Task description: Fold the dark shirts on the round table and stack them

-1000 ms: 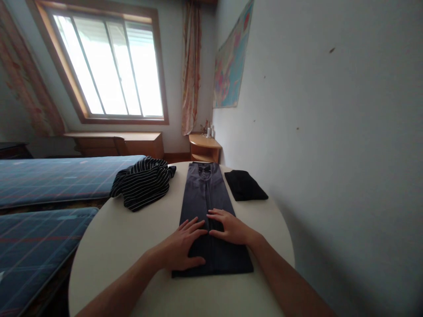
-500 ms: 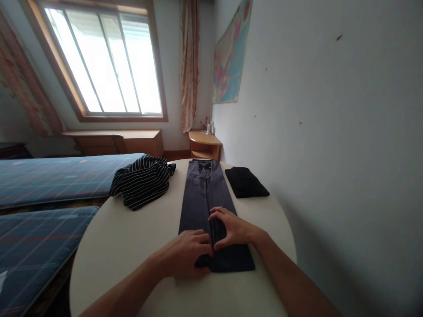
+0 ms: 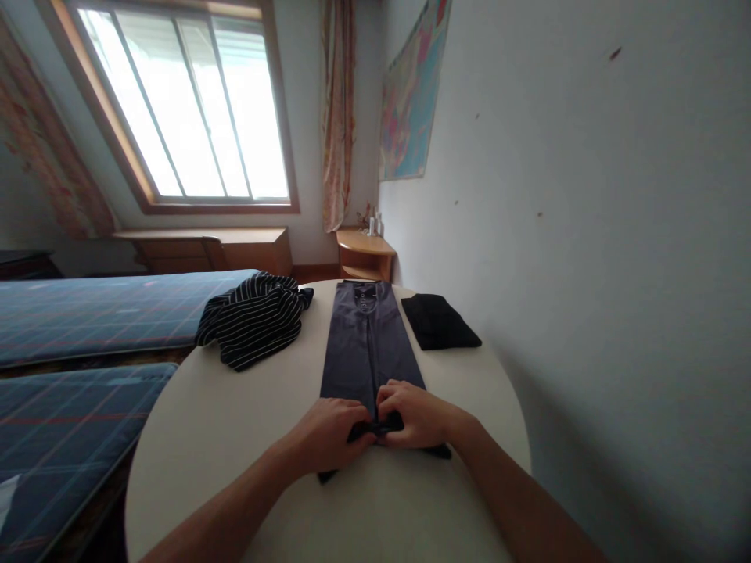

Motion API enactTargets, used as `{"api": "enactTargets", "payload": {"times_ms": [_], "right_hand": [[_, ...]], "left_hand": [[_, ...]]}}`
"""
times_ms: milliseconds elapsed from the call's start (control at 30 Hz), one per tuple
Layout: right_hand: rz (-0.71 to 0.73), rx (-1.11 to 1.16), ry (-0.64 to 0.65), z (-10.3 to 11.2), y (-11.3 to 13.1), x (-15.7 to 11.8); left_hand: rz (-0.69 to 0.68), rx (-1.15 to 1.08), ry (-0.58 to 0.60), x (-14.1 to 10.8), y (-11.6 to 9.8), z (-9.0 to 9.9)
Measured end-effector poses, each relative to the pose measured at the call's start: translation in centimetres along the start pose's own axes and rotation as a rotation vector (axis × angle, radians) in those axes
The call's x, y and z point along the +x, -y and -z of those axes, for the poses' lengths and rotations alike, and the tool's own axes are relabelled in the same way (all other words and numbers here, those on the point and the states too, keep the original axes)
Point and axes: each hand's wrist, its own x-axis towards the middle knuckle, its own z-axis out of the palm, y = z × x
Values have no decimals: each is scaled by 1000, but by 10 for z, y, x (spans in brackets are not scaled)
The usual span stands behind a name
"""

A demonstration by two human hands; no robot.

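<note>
Two hands of yours meet near the close end of the long dark garment (image 3: 350, 356), which lies folded in a narrow strip across the middle of the round white table (image 3: 223, 438). Your left hand (image 3: 332, 428) grasps the cloth, fingers curled over it and thumb toward you; your right hand (image 3: 418, 414) pinches it just beside, close to the centre line. Between your fingers the fabric is bunched, and its near corners show beyond each hand. At the far end sits a rounded opening with pale marks too small to read. To the right of the strip rests a folded black cloth (image 3: 441, 322); to the left, a crumpled striped garment (image 3: 255, 324) lies at the table's edge, near the blue checked mattress (image 3: 106, 313).
</note>
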Motion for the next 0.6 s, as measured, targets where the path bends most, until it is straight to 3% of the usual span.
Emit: {"api": "enactTargets", "payload": {"times_ms": [333,600], "right_hand": [[-57,51,-76,7,-4,-3],[-132,86,-115,3,-16,-3]], "left_hand": [[6,-3,37,-13,10,10],[119,2,-92,-10,41,14]]}}
